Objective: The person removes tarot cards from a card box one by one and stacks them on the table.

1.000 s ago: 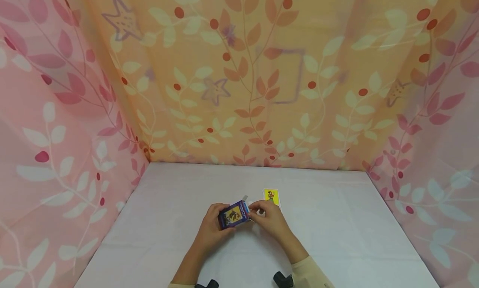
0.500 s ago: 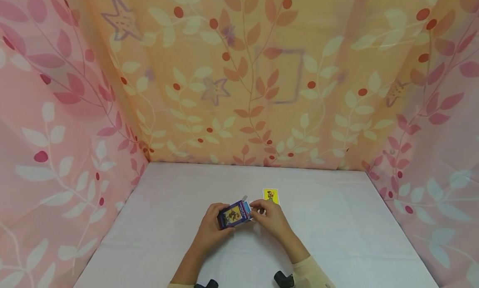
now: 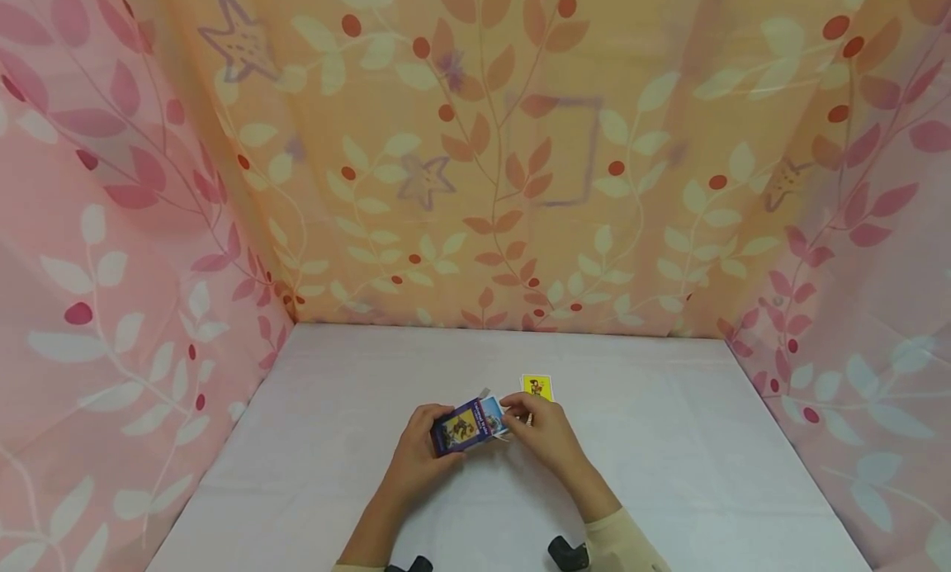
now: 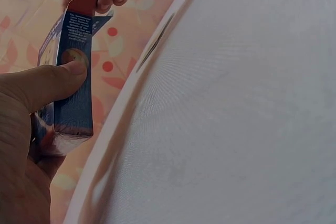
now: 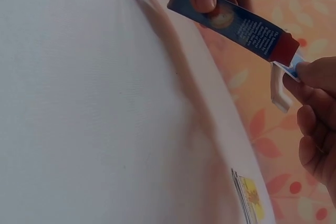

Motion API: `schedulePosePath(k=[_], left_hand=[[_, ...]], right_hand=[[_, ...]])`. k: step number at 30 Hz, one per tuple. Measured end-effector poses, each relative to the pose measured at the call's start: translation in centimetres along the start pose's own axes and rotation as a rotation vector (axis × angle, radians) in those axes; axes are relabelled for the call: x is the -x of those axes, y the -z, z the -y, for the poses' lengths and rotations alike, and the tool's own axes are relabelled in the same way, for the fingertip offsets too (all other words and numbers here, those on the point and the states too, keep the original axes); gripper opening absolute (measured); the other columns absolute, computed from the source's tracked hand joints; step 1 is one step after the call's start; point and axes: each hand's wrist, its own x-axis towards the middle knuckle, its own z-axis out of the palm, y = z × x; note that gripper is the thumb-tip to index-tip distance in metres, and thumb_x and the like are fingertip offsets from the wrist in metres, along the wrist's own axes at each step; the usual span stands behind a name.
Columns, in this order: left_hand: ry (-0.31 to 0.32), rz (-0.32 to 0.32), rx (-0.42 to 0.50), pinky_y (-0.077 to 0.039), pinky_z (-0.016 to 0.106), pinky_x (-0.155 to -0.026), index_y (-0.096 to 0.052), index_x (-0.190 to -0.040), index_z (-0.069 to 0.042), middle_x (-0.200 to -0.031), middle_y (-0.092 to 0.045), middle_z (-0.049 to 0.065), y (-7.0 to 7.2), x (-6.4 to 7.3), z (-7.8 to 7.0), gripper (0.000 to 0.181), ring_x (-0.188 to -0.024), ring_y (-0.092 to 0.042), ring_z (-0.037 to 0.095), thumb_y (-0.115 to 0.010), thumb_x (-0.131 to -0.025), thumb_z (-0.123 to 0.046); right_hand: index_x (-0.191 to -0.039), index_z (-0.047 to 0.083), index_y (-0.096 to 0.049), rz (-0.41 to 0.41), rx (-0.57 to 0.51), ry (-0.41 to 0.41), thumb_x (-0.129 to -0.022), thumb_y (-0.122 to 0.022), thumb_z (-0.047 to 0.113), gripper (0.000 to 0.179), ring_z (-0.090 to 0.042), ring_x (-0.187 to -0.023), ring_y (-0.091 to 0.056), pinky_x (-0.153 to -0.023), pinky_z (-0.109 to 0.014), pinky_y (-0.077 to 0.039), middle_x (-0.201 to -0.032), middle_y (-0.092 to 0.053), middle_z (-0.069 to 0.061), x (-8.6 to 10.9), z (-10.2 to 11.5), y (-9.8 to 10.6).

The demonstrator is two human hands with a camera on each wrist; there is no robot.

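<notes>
My left hand point(image 3: 421, 452) grips a small dark blue card box point(image 3: 459, 427), thumb along its narrow side. The box is tilted, its opened end toward the right, with a red-tipped flap point(image 5: 285, 49) standing out there. From that end a light blue picture card point(image 3: 494, 415) sticks partway out; whether it is one card or several I cannot tell. My right hand point(image 3: 546, 432) pinches the card's outer edge between thumb and fingers. Just behind the right hand, a stack of yellow-faced cards point(image 3: 538, 386) lies on the table, partly hidden by that hand.
A white cloth covers the table point(image 3: 334, 382). Patterned curtains hang at the back point(image 3: 416, 225) and at both sides. Black wrist-camera mounts point(image 3: 568, 553) show near the sleeves at the bottom edge.
My right hand has moved slightly right, drawing the light blue card farther out of the box. The left hand and box have stayed nearly still.
</notes>
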Motion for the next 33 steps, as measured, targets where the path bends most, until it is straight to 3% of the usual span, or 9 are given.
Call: schedulePosePath(k=[10,23,33], left_hand=[[-0.012,-0.009,-0.001,-0.047,0.047,-0.111,-0.057,-0.135,-0.027,-0.134,-0.055,-0.008,0.1,-0.1,-0.2,0.079,-0.126,-0.056,0.014,-0.097,-0.067,-0.016],[0.023,0.004,0.006,-0.046,0.047,-0.112,-0.057,-0.135,-0.026,-0.134,-0.054,-0.009,0.2,0.0,-0.4,0.078,-0.127,-0.054,0.013,-0.096,-0.069,-0.015],[0.003,-0.002,-0.002,-0.046,0.048,-0.111,-0.058,-0.134,-0.023,-0.134,-0.055,-0.005,0.3,-0.1,-0.5,0.077,-0.127,-0.056,0.017,-0.096,-0.068,-0.015]], right_hand=[[-0.109,0.021,-0.075,-0.033,0.01,-0.005,-0.092,-0.077,0.017,0.018,-0.011,-0.08,-0.059,-0.069,-0.023,-0.052,-0.086,-0.068,0.015,0.0,0.0,0.7],[-0.108,0.018,-0.075,-0.068,0.016,0.019,-0.091,-0.078,0.015,0.018,-0.011,-0.078,-0.058,-0.068,-0.023,-0.051,-0.086,-0.069,0.012,-0.1,-0.2,1.7],[-0.107,0.017,-0.076,-0.101,0.008,0.025,-0.089,-0.08,0.013,0.018,-0.01,-0.075,-0.058,-0.066,-0.023,-0.048,-0.083,-0.069,0.011,-0.1,-0.3,2.7]])
